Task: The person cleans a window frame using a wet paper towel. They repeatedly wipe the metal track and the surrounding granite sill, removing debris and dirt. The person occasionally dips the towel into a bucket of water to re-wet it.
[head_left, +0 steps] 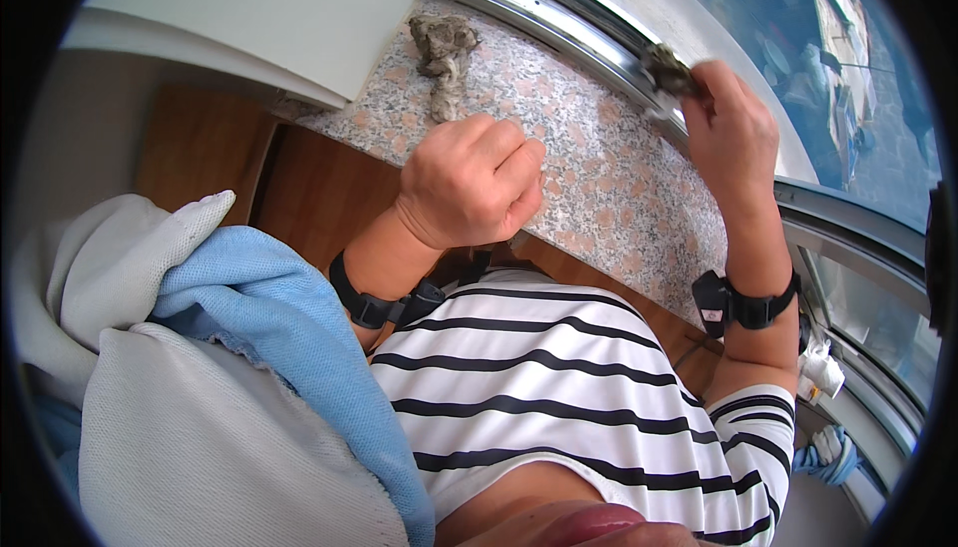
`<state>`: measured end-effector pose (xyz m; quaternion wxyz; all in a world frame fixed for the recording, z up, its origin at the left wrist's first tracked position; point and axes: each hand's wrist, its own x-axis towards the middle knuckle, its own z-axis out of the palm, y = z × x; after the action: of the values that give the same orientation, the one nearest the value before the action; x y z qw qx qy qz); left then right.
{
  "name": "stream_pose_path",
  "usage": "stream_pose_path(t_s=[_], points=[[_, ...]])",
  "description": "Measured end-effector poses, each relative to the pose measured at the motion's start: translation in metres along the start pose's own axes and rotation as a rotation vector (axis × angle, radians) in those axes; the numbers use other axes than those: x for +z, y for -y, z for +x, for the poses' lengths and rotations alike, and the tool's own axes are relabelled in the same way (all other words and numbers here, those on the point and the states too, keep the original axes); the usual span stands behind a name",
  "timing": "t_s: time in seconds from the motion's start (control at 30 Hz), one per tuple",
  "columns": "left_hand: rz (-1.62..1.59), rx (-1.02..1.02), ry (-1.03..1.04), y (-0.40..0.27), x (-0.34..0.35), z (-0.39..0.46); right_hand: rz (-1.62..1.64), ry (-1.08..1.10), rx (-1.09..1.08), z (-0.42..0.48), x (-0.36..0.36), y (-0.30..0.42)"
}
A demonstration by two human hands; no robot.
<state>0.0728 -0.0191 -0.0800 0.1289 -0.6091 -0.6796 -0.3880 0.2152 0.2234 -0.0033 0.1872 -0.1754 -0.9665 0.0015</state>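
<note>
My right hand (730, 128) pinches a dark, dirty wad (668, 71), blurred, at the metal window track (599, 42); it looks like cloth or tissue, I cannot tell which. My left hand (475, 180) is curled into a fist above the front edge of the speckled stone sill (599, 165). Whether anything small is inside the fist is hidden. Beyond it, a crumpled, twisted grey-brown dirty cloth or tissue (445, 60) lies on the sill, near the white cabinet. Both forearms wear black straps.
A white cabinet (262, 15) borders the sill at the left. Window glass (778, 60) rises along the far side. A grey and light-blue cloth (224, 397) hangs close at the lower left. White crumpled tissue (821, 367) and a blue cloth (831, 457) are at the lower right.
</note>
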Motion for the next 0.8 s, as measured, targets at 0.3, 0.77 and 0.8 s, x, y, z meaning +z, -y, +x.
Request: stream_pose_path(t_s=[0.3, 0.77, 0.8], points=[[0.028, 0.018, 0.026, -0.002, 0.000, 0.004, -0.022, 0.103, 0.012, -0.001, 0.017, -0.018], [0.034, 0.032, -0.006, -0.001, -0.001, 0.006, 0.006, 0.059, -0.237, 0.120, 0.091, 0.080], [0.028, 0.035, -0.006, 0.000, -0.001, 0.007, 0.044, 0.026, -0.254, 0.127, 0.095, 0.086]])
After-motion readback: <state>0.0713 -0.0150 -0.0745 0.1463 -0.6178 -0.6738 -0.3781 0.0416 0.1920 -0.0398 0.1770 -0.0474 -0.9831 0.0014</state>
